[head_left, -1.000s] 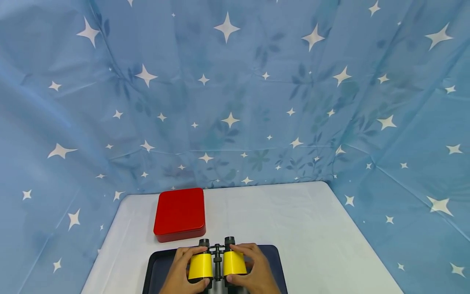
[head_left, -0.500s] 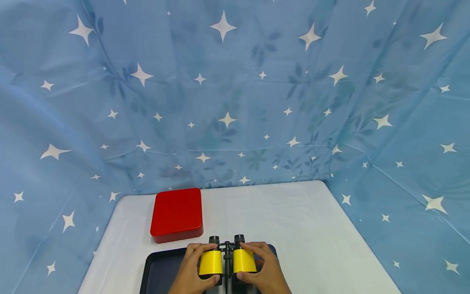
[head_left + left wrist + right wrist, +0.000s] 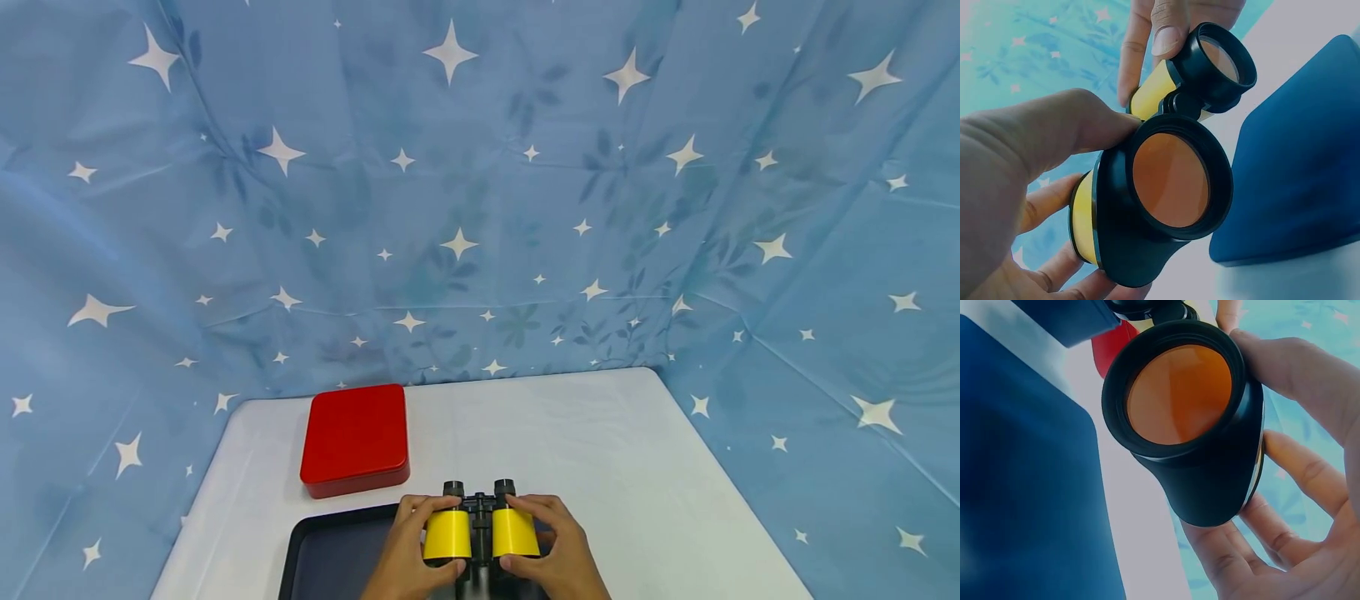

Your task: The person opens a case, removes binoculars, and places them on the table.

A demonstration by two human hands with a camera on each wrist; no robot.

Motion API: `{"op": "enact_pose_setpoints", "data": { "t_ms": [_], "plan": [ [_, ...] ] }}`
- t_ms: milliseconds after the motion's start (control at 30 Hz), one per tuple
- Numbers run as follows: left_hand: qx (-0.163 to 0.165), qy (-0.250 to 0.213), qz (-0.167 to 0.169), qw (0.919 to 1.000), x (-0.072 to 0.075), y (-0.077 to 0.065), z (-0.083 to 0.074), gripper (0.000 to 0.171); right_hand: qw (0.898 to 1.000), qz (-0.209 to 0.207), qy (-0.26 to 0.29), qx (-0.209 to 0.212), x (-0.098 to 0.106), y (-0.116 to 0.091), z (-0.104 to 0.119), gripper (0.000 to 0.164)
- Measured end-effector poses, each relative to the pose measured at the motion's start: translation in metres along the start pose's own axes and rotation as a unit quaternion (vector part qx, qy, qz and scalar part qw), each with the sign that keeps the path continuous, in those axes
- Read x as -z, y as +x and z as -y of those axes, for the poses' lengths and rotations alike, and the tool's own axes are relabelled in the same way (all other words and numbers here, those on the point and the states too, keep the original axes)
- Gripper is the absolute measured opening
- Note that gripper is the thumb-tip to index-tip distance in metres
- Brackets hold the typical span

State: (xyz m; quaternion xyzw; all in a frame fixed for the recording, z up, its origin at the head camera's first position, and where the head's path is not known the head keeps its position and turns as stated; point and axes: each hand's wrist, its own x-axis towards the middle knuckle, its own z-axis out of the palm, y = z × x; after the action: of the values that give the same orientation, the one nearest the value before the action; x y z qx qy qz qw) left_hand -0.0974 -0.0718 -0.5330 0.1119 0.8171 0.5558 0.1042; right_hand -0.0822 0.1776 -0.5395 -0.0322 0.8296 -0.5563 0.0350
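A pair of black and yellow binoculars (image 3: 448, 535) is held between both hands over the dark tray (image 3: 337, 550), at the bottom of the head view. My left hand (image 3: 408, 554) grips the left barrel, thumb near the large lens end and fingers around the outer side. The right barrel is gripped by my right hand (image 3: 561, 550) in the same way. An orange-tinted front lens (image 3: 1171, 180) faces the left wrist camera, and the other lens (image 3: 1179, 394) fills much of the right wrist view. The tray's near part lies outside the head view.
A red square tin (image 3: 355, 437) stands on the white table (image 3: 585, 450), behind the tray and to the left. A blue curtain (image 3: 480, 192) with white stars hangs around the table's back and sides.
Both hands have moved to the right over the tray with the binoculars. The head view has shifted slightly, so the tin and tray appear a little further left.
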Motion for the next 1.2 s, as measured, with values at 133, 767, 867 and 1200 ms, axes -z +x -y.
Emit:
{"op": "enact_pose_setpoints", "data": {
  "t_ms": [133,767,867,1200],
  "plan": [
    [-0.001,0.0,0.002,1.0,-0.005,0.004,0.001,0.066,1.0,-0.005,0.002,-0.004,0.005,-0.001,-0.001,0.057],
    [-0.034,-0.034,0.028,0.9984,-0.027,0.015,-0.003,0.064,0.998,-0.047,-0.013,-0.047,0.027,-0.006,-0.008,0.059],
    [-0.037,-0.036,0.032,0.9982,-0.03,0.017,-0.004,0.063,0.997,-0.056,-0.016,-0.055,0.03,-0.007,-0.008,0.059],
    [-0.043,-0.015,0.039,0.9982,-0.038,0.022,-0.006,0.065,0.996,-0.071,-0.016,-0.058,0.04,-0.012,-0.016,0.061]
  ]
}}
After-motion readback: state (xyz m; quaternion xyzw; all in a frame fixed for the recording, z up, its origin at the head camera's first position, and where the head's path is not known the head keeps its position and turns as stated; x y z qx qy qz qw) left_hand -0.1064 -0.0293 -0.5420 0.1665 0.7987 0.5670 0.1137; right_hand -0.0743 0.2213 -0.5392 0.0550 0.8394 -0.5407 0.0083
